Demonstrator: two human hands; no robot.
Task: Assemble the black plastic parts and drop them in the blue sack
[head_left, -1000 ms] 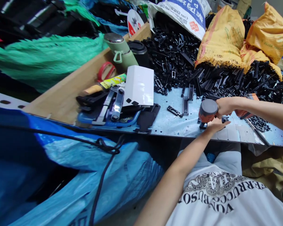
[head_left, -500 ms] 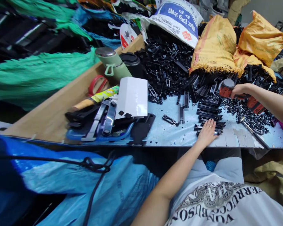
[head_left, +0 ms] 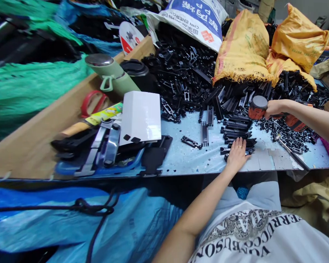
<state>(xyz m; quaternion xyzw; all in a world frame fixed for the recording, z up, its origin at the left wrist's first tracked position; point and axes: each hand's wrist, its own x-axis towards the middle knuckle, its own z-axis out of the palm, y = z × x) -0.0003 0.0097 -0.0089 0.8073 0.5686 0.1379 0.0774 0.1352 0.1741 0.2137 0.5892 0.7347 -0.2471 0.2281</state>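
Observation:
My left hand (head_left: pixel 237 155) lies flat, fingers stretched out, on the nearest of a row of black plastic parts (head_left: pixel 237 130) lined up on the pale blue table (head_left: pixel 192 157). My right hand (head_left: pixel 275 108) grips an orange power screwdriver (head_left: pixel 259 107), held over the far end of that row. A heap of small dark screws (head_left: pixel 287 132) lies just right of the parts, under my right forearm.
A big pile of black plastic pieces (head_left: pixel 186 73) spills from a white sack (head_left: pixel 197 18) and yellow sacks (head_left: pixel 246 47) at the back. A white box (head_left: pixel 139 116), green flask (head_left: pixel 109 75), red tape roll (head_left: pixel 91 102) and tools lie on the left. A metal rod (head_left: pixel 290 150) lies at the right.
My right hand lifted the screwdriver from the near table edge to the far end of the row of parts. My left hand flattened onto the nearest part. The view shifted right.

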